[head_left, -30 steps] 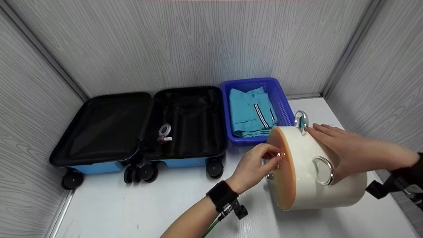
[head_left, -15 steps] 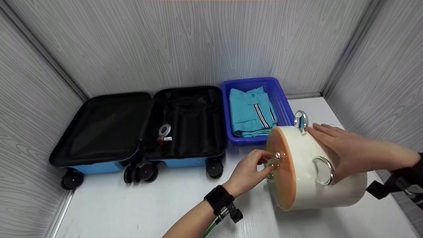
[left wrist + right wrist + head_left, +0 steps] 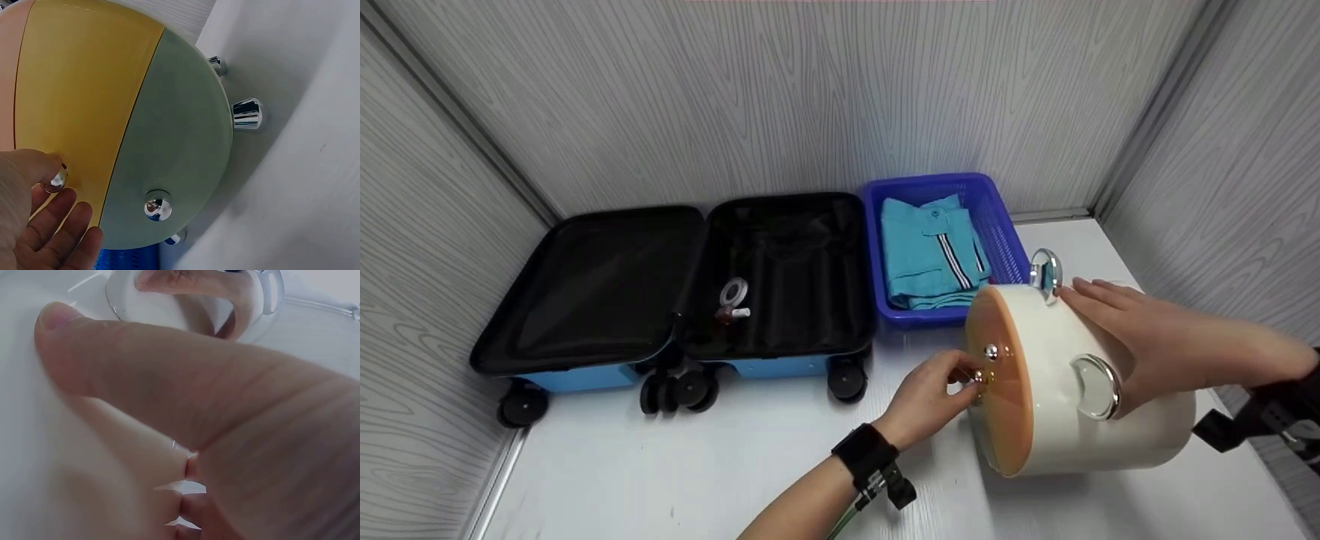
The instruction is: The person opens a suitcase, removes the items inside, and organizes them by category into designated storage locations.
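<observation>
Left hand (image 3: 928, 397) pinches a chrome knob (image 3: 979, 377) on the orange front of a cream rounded box (image 3: 1099, 454), right hand (image 3: 1144, 341) flat against its side, blue basket (image 3: 1003, 234) of folded teal clothing (image 3: 924, 259) just beside open suitcase (image 3: 600, 289).

This looks like a small enclosed booth, perhaps a lab's recording set, though its exact kind cannot be told. Pale grey wood-grain panels (image 3: 787, 90) wall it on three visible sides, meeting at straight grey strips (image 3: 1162, 105) in the corners above a smooth white surface (image 3: 660, 465). Household goods share this tight space: an open blue suitcase with black interior (image 3: 592, 292), a blue-violet plastic basket (image 3: 922, 320) of folded turquoise clothing (image 3: 922, 255), and a cream drum-shaped container (image 3: 1057, 427). A black wrist strap (image 3: 865, 454) carrying a small black camera (image 3: 900, 492) suggests recording.
</observation>
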Demonstrator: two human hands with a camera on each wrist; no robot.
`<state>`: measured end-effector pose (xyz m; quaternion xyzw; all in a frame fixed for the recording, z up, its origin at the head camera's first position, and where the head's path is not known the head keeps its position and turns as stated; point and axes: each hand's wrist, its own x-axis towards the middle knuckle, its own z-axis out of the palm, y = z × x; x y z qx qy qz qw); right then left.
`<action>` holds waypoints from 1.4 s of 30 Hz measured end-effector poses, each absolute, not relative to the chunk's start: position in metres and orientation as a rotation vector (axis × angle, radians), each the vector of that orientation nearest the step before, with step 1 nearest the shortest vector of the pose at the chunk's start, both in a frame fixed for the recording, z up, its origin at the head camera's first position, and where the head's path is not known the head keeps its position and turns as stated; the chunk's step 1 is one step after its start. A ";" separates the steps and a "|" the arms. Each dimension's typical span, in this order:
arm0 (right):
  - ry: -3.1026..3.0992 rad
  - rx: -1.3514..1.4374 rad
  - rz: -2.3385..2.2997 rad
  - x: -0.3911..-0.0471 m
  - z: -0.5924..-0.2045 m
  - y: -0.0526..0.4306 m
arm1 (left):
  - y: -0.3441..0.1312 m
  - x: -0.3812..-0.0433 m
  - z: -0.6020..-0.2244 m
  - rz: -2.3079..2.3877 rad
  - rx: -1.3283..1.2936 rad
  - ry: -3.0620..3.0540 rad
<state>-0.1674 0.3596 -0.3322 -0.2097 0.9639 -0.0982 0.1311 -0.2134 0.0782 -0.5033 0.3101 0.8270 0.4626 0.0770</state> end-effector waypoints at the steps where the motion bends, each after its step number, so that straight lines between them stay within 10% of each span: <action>1: 2.797 -0.609 -0.284 -0.167 -0.332 0.360 | 0.078 -0.213 -0.503 1.390 0.929 2.475; 42: 2.778 -0.555 -0.318 -0.167 -0.332 0.360 | -0.019 -0.212 -0.513 1.586 0.781 2.429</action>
